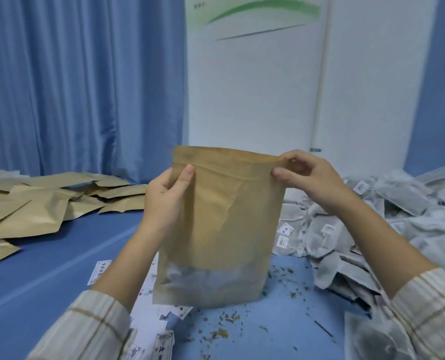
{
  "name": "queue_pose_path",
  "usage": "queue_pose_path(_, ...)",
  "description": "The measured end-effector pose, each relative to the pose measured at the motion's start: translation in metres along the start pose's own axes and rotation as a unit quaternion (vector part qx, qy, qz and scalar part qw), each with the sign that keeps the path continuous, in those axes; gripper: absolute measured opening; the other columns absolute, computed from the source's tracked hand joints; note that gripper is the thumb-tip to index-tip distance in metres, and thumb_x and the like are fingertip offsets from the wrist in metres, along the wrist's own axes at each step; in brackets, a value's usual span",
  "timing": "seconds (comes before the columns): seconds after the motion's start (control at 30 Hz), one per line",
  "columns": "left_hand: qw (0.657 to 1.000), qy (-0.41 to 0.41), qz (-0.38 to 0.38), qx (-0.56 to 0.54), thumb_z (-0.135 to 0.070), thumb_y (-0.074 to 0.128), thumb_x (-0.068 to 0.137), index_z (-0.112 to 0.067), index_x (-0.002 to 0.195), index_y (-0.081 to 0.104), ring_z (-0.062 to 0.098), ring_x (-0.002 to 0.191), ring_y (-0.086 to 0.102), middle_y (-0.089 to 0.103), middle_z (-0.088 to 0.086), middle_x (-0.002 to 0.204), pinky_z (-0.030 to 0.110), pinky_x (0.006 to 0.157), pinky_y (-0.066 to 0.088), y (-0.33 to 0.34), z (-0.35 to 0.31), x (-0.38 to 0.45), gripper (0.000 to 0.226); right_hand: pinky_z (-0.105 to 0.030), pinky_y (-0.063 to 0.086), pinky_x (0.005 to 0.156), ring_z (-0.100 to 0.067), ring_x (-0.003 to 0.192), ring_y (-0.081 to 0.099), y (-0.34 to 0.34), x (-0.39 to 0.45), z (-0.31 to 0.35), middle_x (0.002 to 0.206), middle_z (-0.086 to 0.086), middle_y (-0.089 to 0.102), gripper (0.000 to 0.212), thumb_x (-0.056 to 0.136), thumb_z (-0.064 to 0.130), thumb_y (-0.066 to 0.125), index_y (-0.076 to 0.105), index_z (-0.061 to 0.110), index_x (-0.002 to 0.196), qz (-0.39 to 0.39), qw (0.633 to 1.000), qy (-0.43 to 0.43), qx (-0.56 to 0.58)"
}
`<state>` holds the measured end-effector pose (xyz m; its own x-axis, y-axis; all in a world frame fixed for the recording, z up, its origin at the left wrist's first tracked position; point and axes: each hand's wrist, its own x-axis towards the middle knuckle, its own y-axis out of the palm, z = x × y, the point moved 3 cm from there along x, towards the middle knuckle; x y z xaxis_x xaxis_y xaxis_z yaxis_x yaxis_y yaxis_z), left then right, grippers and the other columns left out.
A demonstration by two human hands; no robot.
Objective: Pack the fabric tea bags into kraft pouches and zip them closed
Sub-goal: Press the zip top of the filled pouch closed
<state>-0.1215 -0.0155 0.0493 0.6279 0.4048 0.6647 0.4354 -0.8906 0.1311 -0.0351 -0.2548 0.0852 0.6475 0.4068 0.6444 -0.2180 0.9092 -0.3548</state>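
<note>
One kraft pouch [224, 219] is held upright above the blue bench [60, 268], with tea bags seen faintly through its lower window, so filling seems done. Its top strip is pinched by the left hand [168, 196] and the right hand [307, 175]; zipping seems in progress. Many loose tea bags [372, 216] and empty pouches [47, 203] are left.

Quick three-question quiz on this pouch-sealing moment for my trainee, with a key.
1. True or false: both hands grip the kraft pouch near its top.
2. The loose tea bags are piled on which side of the pouch? A) left B) right
3. What shows through the pouch's clear lower window?

Key:
1. True: left hand and right hand pinch the top edge.
2. B; empty pouches lie left.
3. Tea bags inside.
</note>
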Motion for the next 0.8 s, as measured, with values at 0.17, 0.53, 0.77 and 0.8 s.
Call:
queue_pose_path(0.17, 0.984, -0.134, 0.052, -0.105, -0.040, 0.067, 0.076, -0.007, 0.090, 0.070, 0.024, 0.087, 0.064, 0.070, 0.014, 0.098, 0.037, 0.081, 0.050, 0.022, 0.016, 0.007, 0.036, -0.036, 0.053, 0.083, -0.015, 0.087, 0.070, -0.011, -0.002, -0.021, 0.091, -0.003, 0.074, 0.060, 0.045, 0.049, 0.086, 0.066, 0.034, 0.099, -0.075, 0.988, 0.078, 0.109)
queue_pose_path(0.53, 0.990, -0.129, -0.046, -0.026, -0.026, 0.072, 0.081, 0.015, 0.083, 0.058, 0.020, 0.069, 0.045, 0.054, 0.011, 0.074, 0.034, 0.066, 0.037, 0.042, 0.039, 0.018, 0.043, -0.024, 0.047, 0.080, -0.005, 0.061, 0.060, -0.032, -0.010, -0.044, 0.049, 0.009, 0.057, 0.035, 0.068, 0.014, 0.081, 0.060, 0.032, 0.089, -0.214, 0.967, 0.079, 0.113)
queue_pose_path(0.77, 0.996, -0.081, -0.036, 0.033, -0.030, 0.069, 0.083, 0.007, 0.082, 0.062, 0.017, 0.068, 0.045, 0.055, 0.010, 0.071, 0.032, 0.066, 0.037, 0.052, 0.045, 0.015, 0.038, -0.029, 0.039, 0.092, -0.016, 0.108, 0.054, -0.030, 0.001, -0.042, 0.116, 0.003, 0.060, 0.029, 0.083, 0.030, 0.066, 0.058, 0.029, 0.111, -0.138, 0.948, 0.044, -0.285)
queue_pose_path(0.8, 0.996, -0.075, -0.037, 0.035, -0.030, 0.069, 0.083, 0.005, 0.080, 0.063, 0.016, 0.067, 0.045, 0.056, 0.009, 0.071, 0.032, 0.066, 0.037, 0.056, 0.044, 0.014, 0.037, -0.029, 0.034, 0.098, -0.019, 0.120, 0.047, -0.021, 0.006, -0.035, 0.127, 0.001, 0.053, 0.033, 0.087, 0.029, 0.060, 0.056, 0.023, 0.119, -0.141, 0.920, -0.008, -0.367)
